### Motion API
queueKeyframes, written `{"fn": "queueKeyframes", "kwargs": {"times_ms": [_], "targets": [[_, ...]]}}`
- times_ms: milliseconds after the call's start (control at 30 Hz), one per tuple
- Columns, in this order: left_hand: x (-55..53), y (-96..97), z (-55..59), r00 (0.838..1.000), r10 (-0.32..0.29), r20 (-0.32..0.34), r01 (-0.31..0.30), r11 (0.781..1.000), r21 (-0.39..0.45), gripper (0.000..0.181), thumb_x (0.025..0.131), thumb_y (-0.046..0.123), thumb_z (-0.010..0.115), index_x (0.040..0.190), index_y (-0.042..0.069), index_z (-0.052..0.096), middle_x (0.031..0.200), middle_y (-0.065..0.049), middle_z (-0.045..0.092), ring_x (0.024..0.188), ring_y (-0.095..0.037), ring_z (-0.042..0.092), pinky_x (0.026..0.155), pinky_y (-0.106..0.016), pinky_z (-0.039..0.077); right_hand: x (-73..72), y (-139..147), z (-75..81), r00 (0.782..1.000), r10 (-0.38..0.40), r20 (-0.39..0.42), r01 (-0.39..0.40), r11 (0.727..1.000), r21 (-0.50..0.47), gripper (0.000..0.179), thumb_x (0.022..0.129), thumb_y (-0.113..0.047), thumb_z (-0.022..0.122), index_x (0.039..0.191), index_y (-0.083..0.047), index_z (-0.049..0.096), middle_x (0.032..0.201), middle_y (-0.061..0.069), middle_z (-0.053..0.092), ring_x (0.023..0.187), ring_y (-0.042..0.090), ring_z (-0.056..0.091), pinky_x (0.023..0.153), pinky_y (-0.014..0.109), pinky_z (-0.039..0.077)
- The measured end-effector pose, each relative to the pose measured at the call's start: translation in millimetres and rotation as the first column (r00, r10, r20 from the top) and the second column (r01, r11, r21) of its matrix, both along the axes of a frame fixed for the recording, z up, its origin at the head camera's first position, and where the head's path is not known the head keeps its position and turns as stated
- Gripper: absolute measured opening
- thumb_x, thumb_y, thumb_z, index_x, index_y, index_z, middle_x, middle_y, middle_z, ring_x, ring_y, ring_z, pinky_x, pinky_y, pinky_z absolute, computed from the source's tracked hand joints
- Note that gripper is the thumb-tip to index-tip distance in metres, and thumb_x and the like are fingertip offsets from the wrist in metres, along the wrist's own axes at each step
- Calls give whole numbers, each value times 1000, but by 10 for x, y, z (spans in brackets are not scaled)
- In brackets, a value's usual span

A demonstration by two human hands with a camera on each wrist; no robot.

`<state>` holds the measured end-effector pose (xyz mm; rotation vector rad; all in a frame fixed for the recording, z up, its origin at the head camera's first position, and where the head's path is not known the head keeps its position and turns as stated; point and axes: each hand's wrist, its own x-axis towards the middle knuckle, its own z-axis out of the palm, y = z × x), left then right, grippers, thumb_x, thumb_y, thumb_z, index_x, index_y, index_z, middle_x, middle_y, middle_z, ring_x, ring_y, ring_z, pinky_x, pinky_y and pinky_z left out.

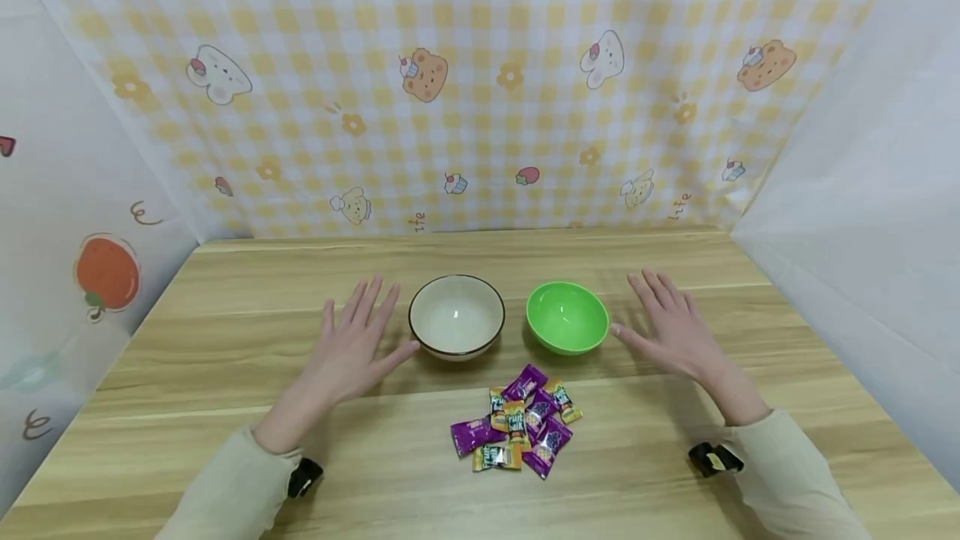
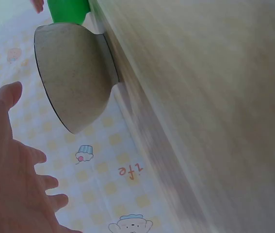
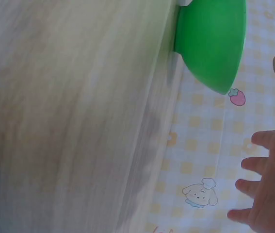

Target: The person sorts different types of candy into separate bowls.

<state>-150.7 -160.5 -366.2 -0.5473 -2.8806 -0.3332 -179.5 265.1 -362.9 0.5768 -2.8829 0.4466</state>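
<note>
A cream bowl with a dark rim (image 1: 457, 317) and a smaller green bowl (image 1: 567, 318) stand side by side on the table. The left hand (image 1: 352, 357), fingers spread and holding nothing, is left of the cream bowl, its thumb tip right at the rim in the head view. In the left wrist view a gap shows between that thumb (image 2: 12, 94) and the cream bowl (image 2: 69, 73). On the other side, the right hand (image 1: 675, 336) is spread out and holds nothing, its thumb near the green bowl. The right wrist view has the green bowl (image 3: 212, 41) apart from the fingers.
In front of the bowls lies a pile of wrapped candies, some in purple wrappers (image 1: 550, 444) and some in yellow ones (image 1: 497, 457). The wooden table (image 1: 187, 407) is backed by a yellow checked cloth (image 1: 480, 132). White cloth hangs on both sides.
</note>
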Motion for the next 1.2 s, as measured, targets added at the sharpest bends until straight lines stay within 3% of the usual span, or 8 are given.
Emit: {"fn": "queueKeyframes", "kwargs": {"times_ms": [267, 433, 567, 733, 867, 1000, 1100, 1200], "targets": [[-72, 84, 68, 999, -47, 9, 47, 998, 51, 87, 80, 65, 41, 141, 8, 18, 144, -13, 13, 131, -27, 6, 98, -56, 1, 18, -52, 95, 996, 92, 13, -86, 967, -241, 64, 87, -31, 55, 138, -6, 26, 137, 19, 29, 122, 40, 26, 91, 59, 23], [-123, 145, 76, 997, -60, 56, 57, 997, 52, 88, 79, 66, 39, 141, 7, 17, 144, -13, 12, 131, -27, 6, 98, -56, 0, 119, -123, 161, 984, 143, 109, -80, 891, -447, 48, 90, -23, 53, 132, -6, 38, 126, 14, 45, 110, 27, 45, 84, 44, 40], [-162, 179, 56, 994, -65, 87, 61, 997, 42, 88, 79, 68, 37, 141, 7, 18, 145, -12, 12, 131, -27, 5, 99, -56, 0, 239, -168, 194, 954, 192, 230, -29, 822, -569, 39, 91, -21, 50, 127, -5, 44, 115, 15, 53, 98, 26, 54, 73, 37, 48], [-183, 205, 22, 991, -66, 115, 63, 997, 34, 89, 79, 68, 37, 141, 7, 18, 145, -12, 12, 131, -28, 6, 99, -55, 0, 382, -209, 187, 868, 281, 409, 65, 753, -654, 41, 91, -21, 50, 125, 1, 43, 113, 23, 52, 91, 31, 55, 65, 38, 50], [-185, 225, 13, 989, -69, 132, 65, 997, 33, 90, 79, 66, 42, 141, 6, 19, 145, -12, 13, 131, -29, 7, 98, -56, 1, 445, -255, 108, 758, 347, 552, 138, 742, -656, 45, 91, -24, 50, 125, 4, 41, 112, 25, 50, 90, 30, 56, 67, 40, 50], [-180, 239, 7, 988, -66, 137, 64, 998, 22, 91, 78, 66, 43, 140, 4, 20, 144, -11, 15, 130, -29, 9, 98, -58, 3, 455, -319, -24, 654, 430, 622, 149, 733, -664, 47, 92, -23, 47, 125, 9, 37, 108, 24, 52, 89, 33, 56, 69, 43, 49], [-179, 236, -4, 987, -64, 147, 62, 998, 20, 92, 77, 68, 41, 140, 4, 20, 143, -11, 18, 130, -30, 12, 97, -58, 5, 458, -382, -99, 620, 437, 652, 182, 728, -661, 47, 91, -23, 49, 123, 9, 39, 107, 21, 54, 88, 32, 56, 70, 42, 49], [-183, 229, -18, 986, -65, 156, 62, 998, 26, 93, 77, 69, 41, 140, 4, 20, 143, -11, 20, 129, -30, 14, 97, -58, 7, 466, -458, -136, 621, 414, 666, 206, 734, -647, 46, 89, -23, 52, 120, 10, 42, 105, 19, 56, 86, 31, 58, 69, 40, 49]]}}
